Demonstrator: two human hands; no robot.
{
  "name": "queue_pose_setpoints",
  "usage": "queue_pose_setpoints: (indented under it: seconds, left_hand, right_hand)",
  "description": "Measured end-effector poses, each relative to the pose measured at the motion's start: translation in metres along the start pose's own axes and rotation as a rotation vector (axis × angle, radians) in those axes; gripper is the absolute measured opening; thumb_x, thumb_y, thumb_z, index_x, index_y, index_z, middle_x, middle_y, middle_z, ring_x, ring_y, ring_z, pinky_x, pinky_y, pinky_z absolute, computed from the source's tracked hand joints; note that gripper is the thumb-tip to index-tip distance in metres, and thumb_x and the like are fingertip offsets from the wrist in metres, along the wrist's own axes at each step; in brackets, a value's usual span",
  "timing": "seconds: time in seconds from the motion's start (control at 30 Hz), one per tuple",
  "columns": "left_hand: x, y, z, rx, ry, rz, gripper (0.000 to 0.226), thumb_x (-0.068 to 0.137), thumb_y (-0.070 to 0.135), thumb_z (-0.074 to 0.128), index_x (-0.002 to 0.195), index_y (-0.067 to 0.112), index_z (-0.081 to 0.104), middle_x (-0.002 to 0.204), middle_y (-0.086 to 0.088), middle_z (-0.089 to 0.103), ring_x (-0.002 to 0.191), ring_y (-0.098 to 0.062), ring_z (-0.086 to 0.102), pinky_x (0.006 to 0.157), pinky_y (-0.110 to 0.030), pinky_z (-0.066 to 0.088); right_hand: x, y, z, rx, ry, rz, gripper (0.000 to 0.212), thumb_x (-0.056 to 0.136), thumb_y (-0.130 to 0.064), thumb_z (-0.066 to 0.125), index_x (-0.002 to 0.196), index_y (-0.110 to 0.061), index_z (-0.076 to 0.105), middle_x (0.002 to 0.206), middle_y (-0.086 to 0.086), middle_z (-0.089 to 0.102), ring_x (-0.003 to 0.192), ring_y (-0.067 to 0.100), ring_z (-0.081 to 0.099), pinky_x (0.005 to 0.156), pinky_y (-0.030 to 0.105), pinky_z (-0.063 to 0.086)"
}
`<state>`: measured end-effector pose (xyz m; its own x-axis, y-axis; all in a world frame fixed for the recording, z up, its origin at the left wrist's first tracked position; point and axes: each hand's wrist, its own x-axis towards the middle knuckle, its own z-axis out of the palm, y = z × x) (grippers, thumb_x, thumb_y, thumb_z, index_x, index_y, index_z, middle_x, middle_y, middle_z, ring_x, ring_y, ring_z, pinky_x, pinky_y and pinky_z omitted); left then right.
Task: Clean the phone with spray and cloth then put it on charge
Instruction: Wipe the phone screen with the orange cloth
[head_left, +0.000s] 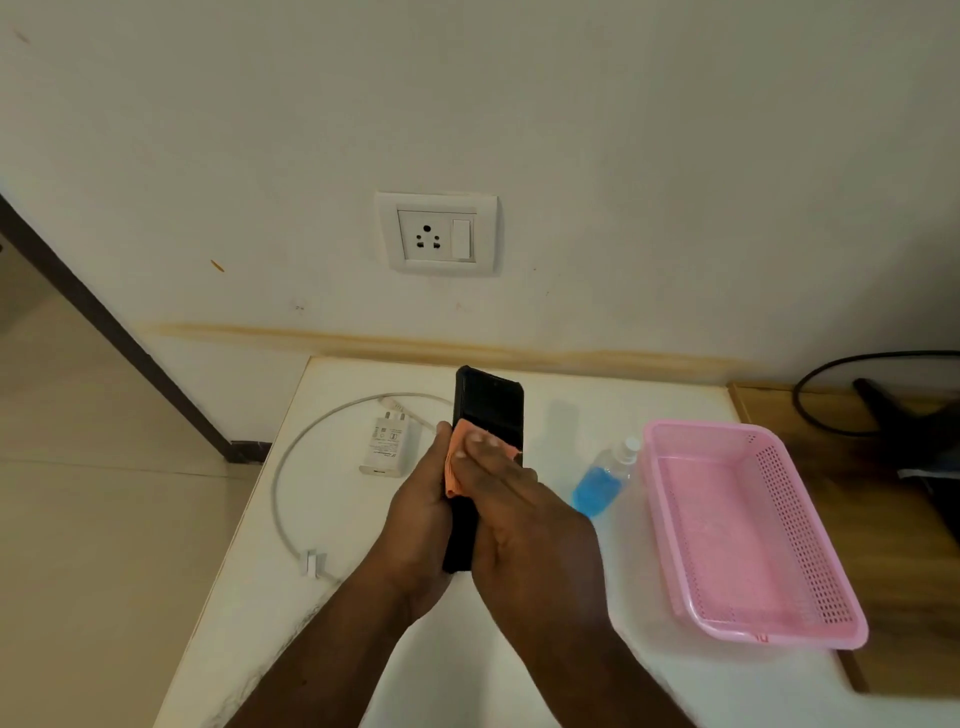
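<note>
Two hands meet over the white counter: the left hand grips the black rectangular phone from its left edge, fingers curled behind it, while the right hand presses a folded orange cloth on the screen with straight fingers. Left of them lie a white charger plug and its looped white cable. Right stand a clear spray bottle of blue liquid and a pink perforated plastic basket, touching. A white wall socket sits above.
</note>
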<state>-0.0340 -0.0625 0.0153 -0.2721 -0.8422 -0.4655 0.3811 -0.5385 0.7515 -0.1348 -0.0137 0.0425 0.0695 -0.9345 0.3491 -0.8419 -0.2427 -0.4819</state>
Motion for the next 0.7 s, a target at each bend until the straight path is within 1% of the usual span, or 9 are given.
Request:
queue_pose_setpoints:
  seconds: [0.1, 0.23, 0.3, 0.37, 0.43, 0.53, 0.6, 0.63, 0.7]
  left_hand:
    - [0.001, -0.003, -0.002, -0.030, -0.054, -0.006, 0.054, 0.083, 0.068, 0.045, 0.109, 0.033, 0.077, 0.113, -0.009, 0.076, 0.104, -0.028, 0.073, 0.074, -0.041, 0.061]
    - [-0.001, -0.004, 0.002, -0.033, -0.070, 0.011, 0.051, 0.082, 0.067, 0.043, 0.102, 0.038, 0.079, 0.107, -0.006, 0.078, 0.099, -0.026, 0.075, 0.072, -0.040, 0.062]
    - [0.000, -0.002, 0.001, -0.065, -0.030, 0.021, 0.055, 0.083, 0.064, 0.046, 0.111, 0.029, 0.077, 0.110, -0.013, 0.076, 0.102, -0.028, 0.074, 0.074, -0.038, 0.062]
    - [0.000, 0.001, -0.001, -0.103, 0.016, 0.011, 0.063, 0.088, 0.063, 0.045, 0.131, 0.021, 0.064, 0.120, -0.024, 0.070, 0.111, -0.037, 0.069, 0.085, -0.043, 0.059]
    - [0.000, 0.002, -0.003, -0.111, 0.032, 0.004, 0.064, 0.092, 0.063, 0.044, 0.140, 0.022, 0.053, 0.127, -0.027, 0.065, 0.115, -0.042, 0.065, 0.094, -0.050, 0.054]
    - [-0.002, -0.002, -0.001, -0.066, -0.039, -0.001, 0.055, 0.084, 0.065, 0.045, 0.115, 0.030, 0.075, 0.116, -0.014, 0.074, 0.107, -0.031, 0.072, 0.081, -0.042, 0.060]
    - [-0.004, -0.005, 0.002, -0.055, -0.077, -0.009, 0.051, 0.083, 0.065, 0.042, 0.102, 0.037, 0.079, 0.111, -0.008, 0.077, 0.103, -0.026, 0.073, 0.075, -0.039, 0.062]
    - [-0.004, -0.004, 0.003, -0.058, -0.073, -0.010, 0.051, 0.083, 0.065, 0.042, 0.102, 0.036, 0.079, 0.111, -0.008, 0.077, 0.104, -0.027, 0.073, 0.076, -0.039, 0.061]
    - [-0.002, -0.001, 0.000, -0.074, -0.033, 0.014, 0.057, 0.083, 0.065, 0.044, 0.112, 0.028, 0.077, 0.113, -0.013, 0.075, 0.106, -0.030, 0.072, 0.081, -0.041, 0.060]
  right_hand:
    - [0.006, 0.016, -0.005, 0.055, -0.051, 0.057, 0.056, 0.083, -0.005, 0.074, 0.134, -0.022, 0.059, 0.139, -0.009, 0.055, 0.128, 0.006, 0.050, 0.105, 0.027, 0.039]
    - [0.004, 0.030, -0.008, 0.059, -0.073, 0.144, 0.052, 0.095, -0.019, 0.062, 0.144, -0.028, 0.046, 0.147, -0.017, 0.041, 0.136, 0.005, 0.041, 0.109, 0.020, 0.027]
    - [0.000, 0.019, -0.003, 0.048, -0.096, 0.113, 0.056, 0.087, -0.014, 0.072, 0.139, -0.023, 0.053, 0.142, -0.011, 0.051, 0.129, 0.010, 0.051, 0.105, 0.025, 0.035]
    - [-0.004, 0.003, 0.003, 0.031, -0.093, 0.020, 0.062, 0.070, -0.008, 0.086, 0.128, -0.017, 0.064, 0.131, -0.003, 0.062, 0.118, 0.015, 0.060, 0.095, 0.035, 0.047]
    - [-0.003, 0.001, 0.006, 0.012, -0.082, -0.037, 0.063, 0.064, -0.008, 0.090, 0.123, -0.016, 0.068, 0.126, -0.002, 0.066, 0.115, 0.015, 0.063, 0.090, 0.038, 0.051]
    - [0.004, 0.015, 0.000, 0.050, -0.045, 0.042, 0.056, 0.081, -0.007, 0.077, 0.133, -0.021, 0.061, 0.136, -0.008, 0.058, 0.124, 0.008, 0.055, 0.103, 0.029, 0.039]
    - [0.006, 0.025, -0.007, 0.070, -0.045, 0.117, 0.052, 0.091, -0.011, 0.066, 0.139, -0.027, 0.054, 0.142, -0.015, 0.049, 0.130, 0.003, 0.047, 0.108, 0.018, 0.031]
    - [0.005, 0.025, -0.009, 0.053, -0.053, 0.122, 0.051, 0.092, -0.013, 0.064, 0.139, -0.029, 0.052, 0.143, -0.017, 0.048, 0.131, 0.002, 0.045, 0.107, 0.015, 0.028]
    - [0.001, 0.018, -0.007, 0.035, -0.083, 0.099, 0.052, 0.087, -0.011, 0.070, 0.135, -0.026, 0.057, 0.139, -0.014, 0.053, 0.126, 0.006, 0.052, 0.105, 0.021, 0.034]
